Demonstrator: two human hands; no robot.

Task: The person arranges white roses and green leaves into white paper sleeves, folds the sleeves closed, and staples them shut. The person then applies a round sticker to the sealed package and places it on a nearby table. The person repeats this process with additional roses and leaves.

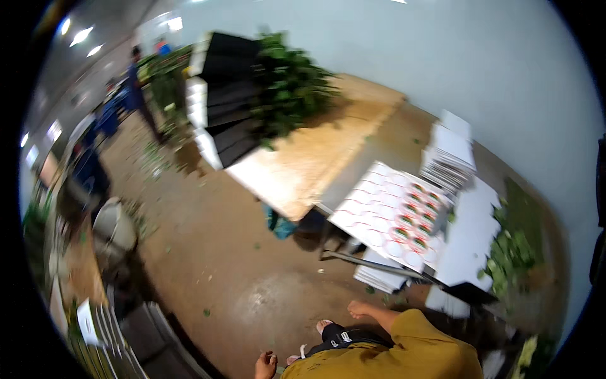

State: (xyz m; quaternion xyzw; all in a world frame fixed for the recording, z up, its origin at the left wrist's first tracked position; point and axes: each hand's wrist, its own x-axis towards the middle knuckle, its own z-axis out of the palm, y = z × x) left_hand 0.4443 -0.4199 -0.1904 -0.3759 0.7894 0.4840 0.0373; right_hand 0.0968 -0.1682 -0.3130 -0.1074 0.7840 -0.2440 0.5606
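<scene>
- Right hand (360, 309) hangs empty with fingers loosely spread, near the white sheet stack (380, 276) under the counter (297, 170).
- Left hand (266, 366) at the lower edge; its fingers cannot be told.
- Printed sheet (392, 213) leans at the counter's near edge.

The person, seen from above at the lower edge: a mustard-yellow garment (404, 354) with a loose short sleeve covers the torso and shoulder; a black band with small white markings (344, 338) crosses the front. The forearm (379, 312) is bare, and the feet (266, 365) are unshod.
</scene>
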